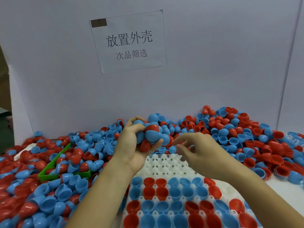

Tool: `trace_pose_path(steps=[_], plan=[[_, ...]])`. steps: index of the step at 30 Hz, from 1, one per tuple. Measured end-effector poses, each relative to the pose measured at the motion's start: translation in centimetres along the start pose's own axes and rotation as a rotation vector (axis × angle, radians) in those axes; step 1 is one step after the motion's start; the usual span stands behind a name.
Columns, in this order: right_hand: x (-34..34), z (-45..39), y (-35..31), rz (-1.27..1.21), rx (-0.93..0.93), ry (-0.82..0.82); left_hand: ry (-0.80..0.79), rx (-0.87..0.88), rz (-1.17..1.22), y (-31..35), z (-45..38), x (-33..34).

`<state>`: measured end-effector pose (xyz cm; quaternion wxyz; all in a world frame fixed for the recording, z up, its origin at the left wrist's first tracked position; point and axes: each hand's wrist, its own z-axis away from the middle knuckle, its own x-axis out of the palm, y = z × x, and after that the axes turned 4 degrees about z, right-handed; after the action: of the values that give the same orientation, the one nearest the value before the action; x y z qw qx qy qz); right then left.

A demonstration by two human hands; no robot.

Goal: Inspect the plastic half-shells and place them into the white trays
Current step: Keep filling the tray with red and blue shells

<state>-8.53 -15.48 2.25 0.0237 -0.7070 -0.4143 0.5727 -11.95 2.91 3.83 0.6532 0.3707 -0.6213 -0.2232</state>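
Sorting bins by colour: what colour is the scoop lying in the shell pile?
Green, seen in the head view: scoop.

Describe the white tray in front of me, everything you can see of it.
The white tray is a moulded plastic grid of cup pockets with small holes between them, lying flat under both forearms. Its near rows hold red and blue half-shells, open side up; the far rows are bare, showing raised cones. Loose shells crowd its left and far edges. The right hand hovers above its far part; whether it touches the tray cannot be told.
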Motion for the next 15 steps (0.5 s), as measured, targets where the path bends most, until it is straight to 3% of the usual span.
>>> trace_pose_path(steps=[6, 15], plan=[[-0.4, 0.4, -0.7, -0.470, 0.134, -0.145, -0.129, -0.025, 0.003, -0.3, 0.0, -0.2], [-1.2, 0.4, -0.7, -0.618, 0.167, -0.070, -0.178, -0.030, 0.065, -0.5, -0.2, -0.5]])
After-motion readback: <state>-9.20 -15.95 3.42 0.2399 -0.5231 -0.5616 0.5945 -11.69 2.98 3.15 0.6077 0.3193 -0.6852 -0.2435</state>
